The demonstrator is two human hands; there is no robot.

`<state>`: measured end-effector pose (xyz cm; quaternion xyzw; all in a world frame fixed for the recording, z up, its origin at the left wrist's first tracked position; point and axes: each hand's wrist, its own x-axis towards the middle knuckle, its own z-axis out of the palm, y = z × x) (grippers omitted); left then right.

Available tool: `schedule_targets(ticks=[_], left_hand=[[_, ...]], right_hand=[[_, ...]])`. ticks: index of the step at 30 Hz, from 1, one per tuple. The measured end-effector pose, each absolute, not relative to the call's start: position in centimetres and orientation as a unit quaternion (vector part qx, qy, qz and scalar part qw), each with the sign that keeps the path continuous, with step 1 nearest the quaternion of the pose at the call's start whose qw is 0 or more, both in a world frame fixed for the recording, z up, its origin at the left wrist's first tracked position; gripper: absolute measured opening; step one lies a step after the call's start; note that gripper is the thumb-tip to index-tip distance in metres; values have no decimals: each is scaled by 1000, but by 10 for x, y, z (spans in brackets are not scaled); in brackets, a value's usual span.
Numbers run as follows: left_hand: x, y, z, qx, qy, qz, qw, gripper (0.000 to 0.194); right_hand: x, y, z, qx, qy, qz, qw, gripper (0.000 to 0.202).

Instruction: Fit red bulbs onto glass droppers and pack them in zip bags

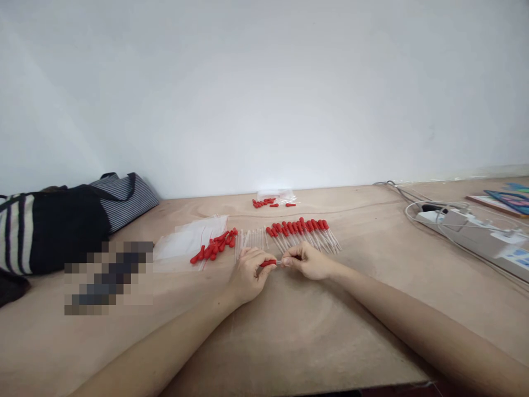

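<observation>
Between the fingers of my left hand (253,274) is a red rubber dropper bulb (268,263). My right hand (306,261) pinches a thin clear glass tube (279,262) that meets the bulb; how far the tube sits inside it I cannot tell. Just beyond my hands lies a row of droppers (301,227), clear tubes with red bulbs on their far ends. Bare clear tubes (255,239) rest side by side left of that row. Loose red bulbs (214,248) are heaped further left, partly on clear plastic bags (177,245).
More red bulbs (263,203) lie by a small plastic bag (276,195) near the wall. A power strip (471,231) with cables is at right, beside a blue-handled item (506,201). A black and striped bag (74,220) and a blurred-out dark object (109,278) occupy the left.
</observation>
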<state>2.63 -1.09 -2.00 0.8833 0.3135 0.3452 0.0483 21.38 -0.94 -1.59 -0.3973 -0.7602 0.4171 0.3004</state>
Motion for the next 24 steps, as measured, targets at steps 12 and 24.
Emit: schedule_targets(ticks=[12, 24], left_hand=[[24, -7, -18, 875, 342, 338, -55, 17], [2, 6, 7, 868, 419, 264, -22, 36]], right_hand=[[220, -19, -3, -388, -876, 43, 282, 20], [218, -8, 0, -474, -828, 137, 265, 18]])
